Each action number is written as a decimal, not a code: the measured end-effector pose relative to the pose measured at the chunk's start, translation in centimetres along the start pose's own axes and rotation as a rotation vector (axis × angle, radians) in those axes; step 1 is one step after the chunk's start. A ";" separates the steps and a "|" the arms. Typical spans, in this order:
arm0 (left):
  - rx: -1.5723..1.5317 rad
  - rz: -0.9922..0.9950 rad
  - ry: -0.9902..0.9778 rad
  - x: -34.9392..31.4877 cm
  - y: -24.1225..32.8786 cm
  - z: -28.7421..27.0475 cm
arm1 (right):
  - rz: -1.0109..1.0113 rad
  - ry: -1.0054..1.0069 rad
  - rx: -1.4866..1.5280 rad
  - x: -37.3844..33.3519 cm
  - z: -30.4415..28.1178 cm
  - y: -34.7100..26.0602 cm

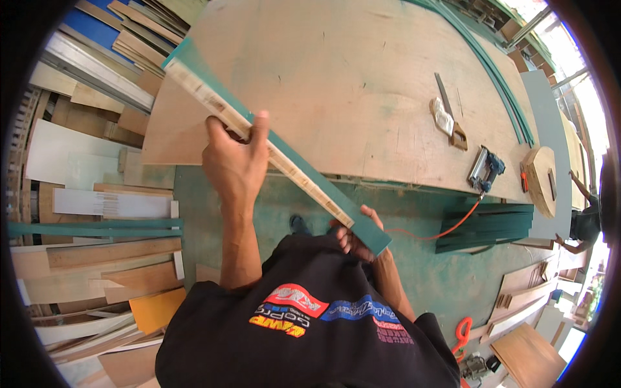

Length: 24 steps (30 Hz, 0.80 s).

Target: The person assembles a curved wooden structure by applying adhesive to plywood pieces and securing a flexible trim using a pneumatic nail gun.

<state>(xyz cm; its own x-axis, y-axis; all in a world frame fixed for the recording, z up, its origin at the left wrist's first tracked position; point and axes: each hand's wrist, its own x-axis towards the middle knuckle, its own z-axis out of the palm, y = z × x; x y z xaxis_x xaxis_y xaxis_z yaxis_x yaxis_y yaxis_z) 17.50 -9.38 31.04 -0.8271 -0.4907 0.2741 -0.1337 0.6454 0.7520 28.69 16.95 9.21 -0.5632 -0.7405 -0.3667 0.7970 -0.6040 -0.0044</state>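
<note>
Over the green floor, before the plywood table (336, 84) | left hand (236, 158) clasps the green-faced plywood strip (278, 155) mid-length | right hand (356, 236) grips its near end by the chest | strip slants up-left | nail gun (485, 169) with orange hose (446, 229) on table edge

Plywood strip with a green laminate face, held over a bare plywood sheet.

The strip (278, 152) shows a pale, layered raw edge and a smooth matt green face. The large sheet (336, 84) is matt tan wood, faintly scuffed. A nail gun (485, 169) looks metal and plastic.
</note>
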 end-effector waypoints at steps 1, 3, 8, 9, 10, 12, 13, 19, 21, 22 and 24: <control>-0.015 -0.020 -0.111 -0.6 0.3 0.2 | 0.004 -0.048 0.074 -0.2 -0.5 -0.3; 0.018 0.102 -0.127 -1.4 0.7 0.5 | -0.014 -0.151 0.220 -0.6 -2.5 -1.1; -0.148 0.373 -0.194 -0.1 -1.9 2.8 | -0.005 -0.127 0.273 -0.6 -6.5 -2.3; -0.168 0.341 -0.223 0.1 -2.4 2.8 | -0.021 -0.150 0.252 -0.5 -7.0 -2.5; -0.186 0.308 -0.252 0.2 -2.7 2.6 | -0.037 -0.171 0.231 -0.3 -7.4 -2.6; -0.275 0.190 -0.320 -0.4 -1.0 2.0 | -0.073 -0.186 0.191 0.0 -7.5 -2.9; -0.227 0.251 -0.279 -0.8 -1.2 2.1 | -0.101 -0.173 0.186 0.0 -7.5 -2.8; -0.491 0.409 0.056 1.4 -5.0 0.3 | -0.162 -0.069 0.164 -1.0 -6.7 -3.6; -0.561 0.432 0.173 3.5 -4.9 -1.6 | -0.143 -0.071 0.135 -0.7 -7.0 -4.1; -0.592 0.445 0.233 4.5 -4.6 -2.6 | -0.138 -0.076 0.122 -0.5 -7.1 -4.4; -0.751 0.264 0.067 6.3 -5.1 -3.6 | -0.150 -0.065 0.096 -0.4 -7.3 -5.0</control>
<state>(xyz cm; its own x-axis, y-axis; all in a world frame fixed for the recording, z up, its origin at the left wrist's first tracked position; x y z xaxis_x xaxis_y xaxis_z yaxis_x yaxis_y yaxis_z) 14.96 -17.92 31.10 -0.7422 -0.4261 0.5173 0.4854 0.1905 0.8533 26.52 22.38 2.57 -0.6898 -0.6553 -0.3078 0.6801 -0.7323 0.0351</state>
